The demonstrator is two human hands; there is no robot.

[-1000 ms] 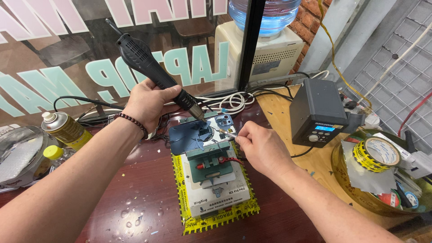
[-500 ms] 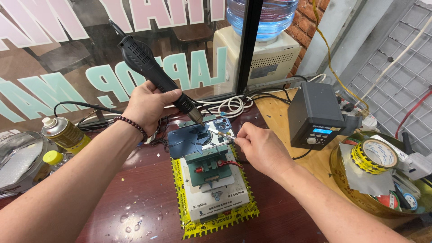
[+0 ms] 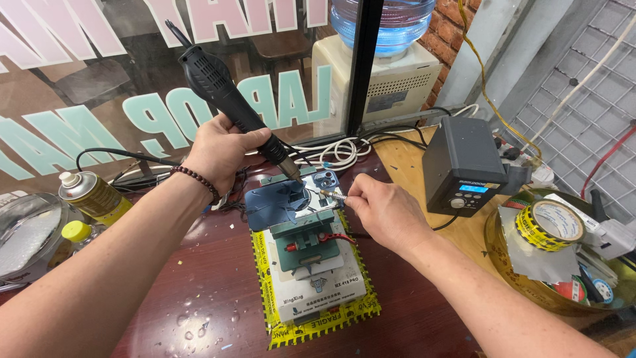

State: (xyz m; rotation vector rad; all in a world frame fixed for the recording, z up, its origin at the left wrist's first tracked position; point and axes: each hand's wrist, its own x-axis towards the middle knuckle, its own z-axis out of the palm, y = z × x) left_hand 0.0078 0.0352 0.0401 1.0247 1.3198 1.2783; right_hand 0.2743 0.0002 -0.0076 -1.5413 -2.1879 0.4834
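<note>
While keeping almost exactly to the places of a second earlier, showed no real shift in either hand or tool, only a steady hold, and so, by that judgement, stood mid-step with heat and tool both on one spot. Nearest, on the dark wet-spotted table, sat a white holding fixture edged with yellow tape, its green clamp gripping the lower end of a smartphone. Lay flat, back up: blue, glossy, with the camera block at the far right corner. Over it, pinched a thin metal tool in the curled fingers of the right hand, tip touching the phone just beside the camera block. Wrapped the left hand fully round a black hot-air handpiece, nozzle tilted down, just above the same area. Farther off stood a spray can at left, a black rework station and a yellow tape roll at right, and a water dispenser behind.
</note>
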